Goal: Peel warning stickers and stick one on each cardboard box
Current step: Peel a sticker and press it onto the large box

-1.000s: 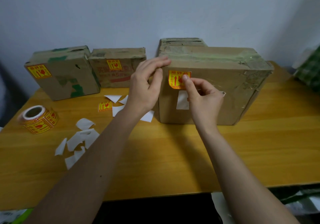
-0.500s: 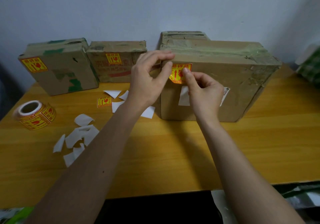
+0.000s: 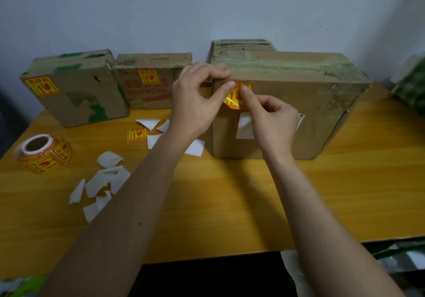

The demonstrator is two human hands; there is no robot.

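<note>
Wooden tabletop (image 3: 230, 200), yellow-orange, pushed against pale wall; three cardboard boxes along back edge plus a fourth only partly seen behind the big one.

Large box (image 3: 299, 117), front face toward wearer: warning sticker (image 3: 236, 100) sits at upper-left of that face, just under top edge. Left hand (image 3: 195, 103): thumb and forefinger close together at sticker's top-left corner, at the box's top edge. Right hand (image 3: 273, 117): forefinger tip pressed on sticker centre, other fingers curled in. Whether either hand pinches the sticker or only presses it: can't tell.

Left box (image 3: 76, 89) and middle box (image 3: 149, 82) each already carry a sticker.

Handling, est.: sticker is thin, light, floppy, tacky on back; will crease or fold on itself. Hold by corners only, smooth from centre outward. Lower edge looks slightly lifted/glossy, prob. needs rub-down. Box is stiff enough to take pressure; old tape on top is wrinkled, avoid.

Room: open table in front and to the right. Left side cluttered w/ sticker roll (image 3: 43, 153), white backing scraps (image 3: 101, 181), one loose sticker (image 3: 137, 135).
</note>
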